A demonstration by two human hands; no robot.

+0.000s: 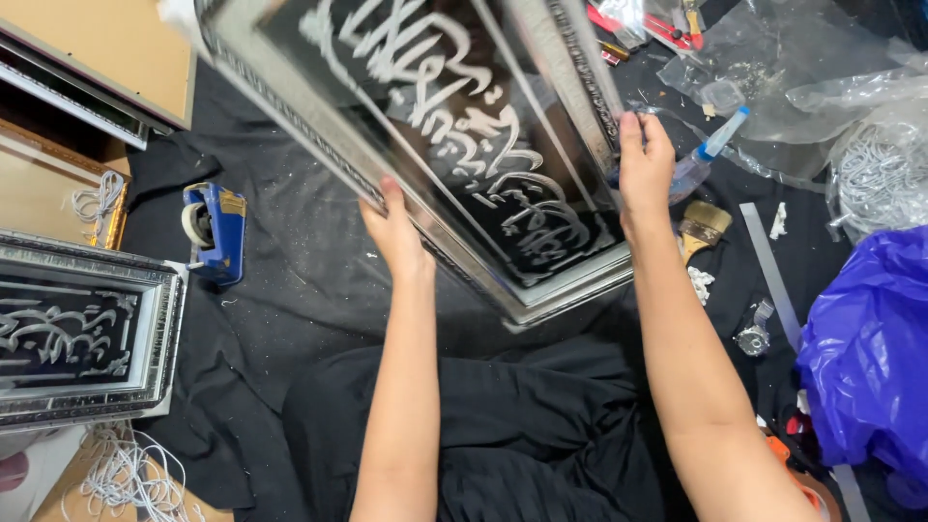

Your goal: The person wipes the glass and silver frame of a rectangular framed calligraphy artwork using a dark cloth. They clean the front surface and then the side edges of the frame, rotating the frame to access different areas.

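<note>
A long silver-framed panel (541,290) with silver script on black glass fills the upper middle, tilted, its near end raised above my lap. My left hand (394,230) grips its left frame edge. My right hand (643,164) grips the right frame edge, fingers curled over the rim. Both arms reach up from the bottom. The panel's far end runs out of view at the top.
A blue tape dispenser (215,232) lies on the black cloth at left. A second silver-framed panel (87,329) sits far left, white cord (126,474) below it. Right side: paintbrush (704,228), spray bottle (710,155), clear plastic wrap (822,87), blue plastic bag (870,348).
</note>
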